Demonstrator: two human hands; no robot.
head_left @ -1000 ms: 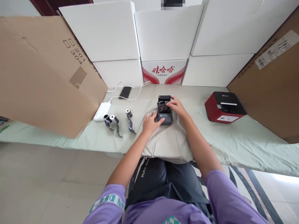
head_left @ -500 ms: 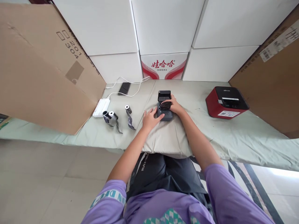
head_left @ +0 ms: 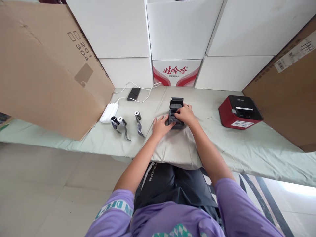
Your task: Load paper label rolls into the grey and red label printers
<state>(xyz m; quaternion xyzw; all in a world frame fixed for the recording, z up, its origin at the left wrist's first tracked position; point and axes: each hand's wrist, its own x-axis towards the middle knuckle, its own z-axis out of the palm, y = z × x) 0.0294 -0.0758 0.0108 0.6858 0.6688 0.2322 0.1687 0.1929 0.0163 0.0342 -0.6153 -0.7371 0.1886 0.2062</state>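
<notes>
A small dark label printer (head_left: pixel 179 126) lies on the cloth in front of me with its black lid (head_left: pixel 176 100) standing up at the back. My left hand (head_left: pixel 160 126) holds the printer's left side, thumb along the front and fingers at the edge. Over the printer's open compartment is my right hand (head_left: pixel 185 115), thumb and finger pinched at a dark paper strip (head_left: pixel 176 119) that lies over the front part. The fingers partly hide the inside. Left of my hands lie several small paper rolls (head_left: pixel 137 115) with dark tails unrolled.
A white power bank (head_left: pixel 109 113) and a black phone (head_left: pixel 133 93) with a white cable (head_left: pixel 148 95) lie at the left. A red and black printer (head_left: pixel 240 112) stands at the right. Cardboard boxes (head_left: pixel 54 72) flank the cloth-covered table (head_left: pixel 202 148); white boxes (head_left: pixel 185 29) line the back.
My right hand has moved from the printer's right side over its open compartment, bringing the dark strip down against the front. My left hand stays at the left side. The view has shifted slightly.
</notes>
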